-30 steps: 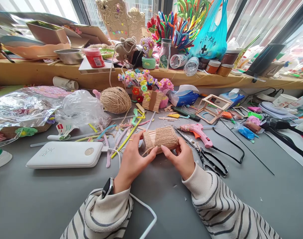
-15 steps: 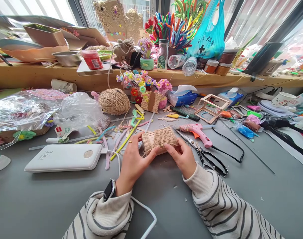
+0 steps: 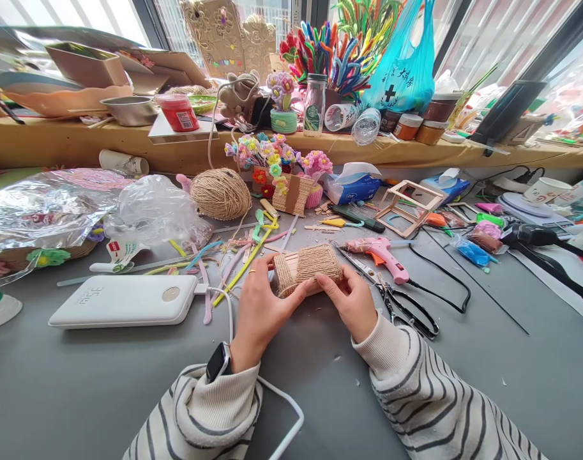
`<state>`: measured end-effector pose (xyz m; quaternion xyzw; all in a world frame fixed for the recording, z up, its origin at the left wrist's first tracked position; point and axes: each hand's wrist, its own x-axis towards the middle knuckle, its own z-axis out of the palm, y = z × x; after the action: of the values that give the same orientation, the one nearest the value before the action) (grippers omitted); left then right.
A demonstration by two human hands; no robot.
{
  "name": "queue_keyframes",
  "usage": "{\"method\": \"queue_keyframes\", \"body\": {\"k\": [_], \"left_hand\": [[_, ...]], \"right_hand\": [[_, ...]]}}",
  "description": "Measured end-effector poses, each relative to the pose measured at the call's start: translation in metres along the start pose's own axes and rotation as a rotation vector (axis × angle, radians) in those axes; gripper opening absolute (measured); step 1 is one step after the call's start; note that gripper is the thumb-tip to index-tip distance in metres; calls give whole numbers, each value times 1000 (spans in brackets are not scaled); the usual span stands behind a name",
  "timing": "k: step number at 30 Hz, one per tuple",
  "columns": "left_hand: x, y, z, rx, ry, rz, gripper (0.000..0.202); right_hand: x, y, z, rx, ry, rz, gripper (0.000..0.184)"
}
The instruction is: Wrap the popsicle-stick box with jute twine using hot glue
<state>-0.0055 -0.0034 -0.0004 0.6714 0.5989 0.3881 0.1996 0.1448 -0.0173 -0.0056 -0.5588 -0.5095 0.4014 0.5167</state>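
Observation:
A small box of wooden craft sticks, wrapped in jute twine [image 3: 316,265], is held between both hands just above the grey table. Two twine-covered bands show on it, with a strip of bare wood between them. My left hand [image 3: 262,303] is closed on its left end, thumb along the near edge. At the right end my right hand [image 3: 354,303] grips it, its thumb pressed on the twine near the left thumb's tip. The fingers behind the box are partly hidden. A ball of jute twine [image 3: 221,194] lies farther back, to the left.
Right of the hands lie scissors [image 3: 406,308] and a pink glue gun [image 3: 384,257] with a black cord. A white power bank [image 3: 123,301] sits at left, its cable running beneath my left wrist. Behind are pipe cleaners, a craft-stick frame [image 3: 408,204] and a crowded ledge [image 3: 176,153].
My left wrist has shifted slightly to the right, and the left thumb has slid a little toward the right thumb. Both hands keep their hold on the box.

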Motion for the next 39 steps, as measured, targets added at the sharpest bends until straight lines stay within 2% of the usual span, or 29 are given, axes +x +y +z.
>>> {"method": "queue_keyframes", "body": {"k": [8, 15, 22, 35, 37, 39], "left_hand": [[-2, 1, -2, -81, -13, -7, 50], [-2, 2, 2, -60, 8, -25, 60], [-2, 2, 3, -22, 16, -27, 58], [-1, 4, 0, -76, -5, -31, 57], [-1, 4, 0, -81, -3, -43, 55], [-1, 4, 0, -89, -1, -57, 56]], "right_hand": [[0, 2, -1, -14, 0, -20, 34], [0, 1, 0, -18, 4, -24, 31], [1, 4, -3, 16, -26, -30, 30], [2, 5, -2, -53, 18, -75, 33], [4, 3, -7, -114, 51, -95, 33], [8, 0, -19, -199, 149, -149, 33]]}}
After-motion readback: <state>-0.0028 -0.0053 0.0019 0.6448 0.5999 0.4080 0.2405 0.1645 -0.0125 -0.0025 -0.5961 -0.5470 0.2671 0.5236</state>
